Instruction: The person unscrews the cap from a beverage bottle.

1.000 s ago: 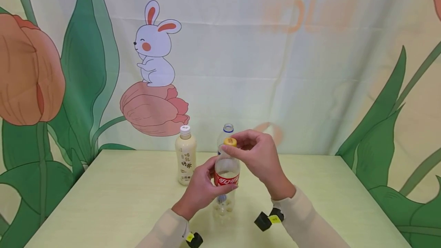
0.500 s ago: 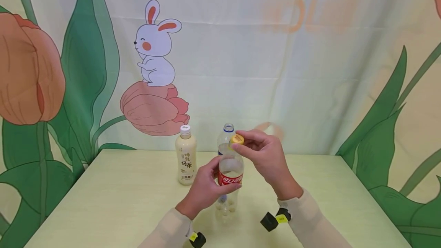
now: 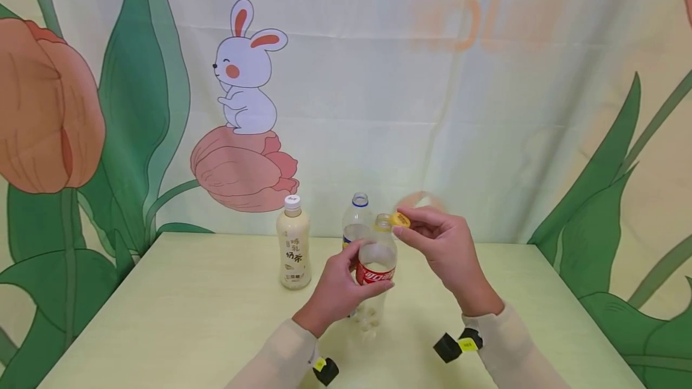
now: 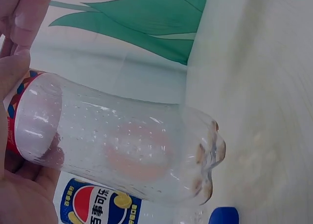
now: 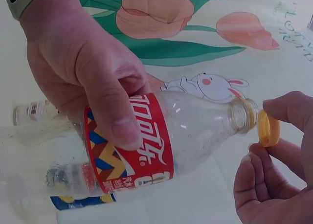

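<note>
My left hand (image 3: pixel 336 287) grips a clear plastic cola bottle (image 3: pixel 378 254) round its red label, thumb across the front. In the right wrist view the bottle's mouth (image 5: pixel 241 115) is uncovered, with a yellow ring below the rim. Between thumb and fingertips, my right hand (image 3: pixel 449 251) pinches a yellow bottle cap (image 5: pixel 269 128), tilted and just apart from the mouth. Only drops show inside the bottle in the left wrist view.
Just behind stands another clear bottle (image 3: pixel 357 216), uncapped, with a blue neck ring and blue label. A milk tea bottle (image 3: pixel 294 251) with a white cap is to the left. A blue cap (image 4: pixel 224 215) shows in the left wrist view. A printed curtain (image 3: pixel 346 107) hangs behind the table (image 3: pixel 216 305).
The yellow cap has come off the bottle's mouth and moved right in my right hand. My left hand and the bottle have also shifted right, uncovering more of the bottle behind.
</note>
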Demonstrator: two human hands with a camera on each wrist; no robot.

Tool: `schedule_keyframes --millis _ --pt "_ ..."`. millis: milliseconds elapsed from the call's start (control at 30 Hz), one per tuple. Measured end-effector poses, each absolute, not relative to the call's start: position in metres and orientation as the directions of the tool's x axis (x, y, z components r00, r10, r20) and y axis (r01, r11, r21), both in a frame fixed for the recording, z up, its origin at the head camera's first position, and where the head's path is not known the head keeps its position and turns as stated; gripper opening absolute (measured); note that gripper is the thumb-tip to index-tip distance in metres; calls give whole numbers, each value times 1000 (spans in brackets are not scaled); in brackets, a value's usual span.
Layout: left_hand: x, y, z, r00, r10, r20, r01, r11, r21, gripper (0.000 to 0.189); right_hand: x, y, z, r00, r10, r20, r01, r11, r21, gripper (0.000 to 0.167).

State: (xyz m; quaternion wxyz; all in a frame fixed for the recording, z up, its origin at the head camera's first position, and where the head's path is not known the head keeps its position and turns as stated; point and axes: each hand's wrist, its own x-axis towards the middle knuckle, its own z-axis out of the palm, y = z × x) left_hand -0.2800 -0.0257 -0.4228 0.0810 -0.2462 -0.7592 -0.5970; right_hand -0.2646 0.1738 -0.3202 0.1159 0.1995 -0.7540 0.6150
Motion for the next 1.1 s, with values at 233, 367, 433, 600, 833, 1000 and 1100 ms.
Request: schedule_keyframes --millis 233,367,433,600,833,1000,1100 --pt "-286 -10 -419 -874 284 394 458 211 864 72 -264 201 -329 -887 -164 432 -461 245 -853 36" --pt "-291 -2 -416 -887 282 365 433 232 871 74 -263 212 -339 -865 -203 459 -500 277 -821 33" --pt "-294 2 -415 -894 280 349 417 243 876 74 -263 216 -345 -845 -240 478 -531 264 -805 33" --pt "-306 15 -416 -902 286 325 396 246 884 74 -264 224 -364 -806 -318 499 -578 242 -779 31" --pt "-324 34 -419 -890 299 344 424 265 866 72 -267 230 -400 -771 -458 443 -587 240 -773 27" --pt "-331 44 -418 -894 292 339 419 285 862 72 -274 233 -426 -740 -541 399 -593 245 -767 26" --pt "-336 49 -417 -896 283 343 423 304 854 72 -282 238 -442 -743 -564 359 -573 261 -777 25"
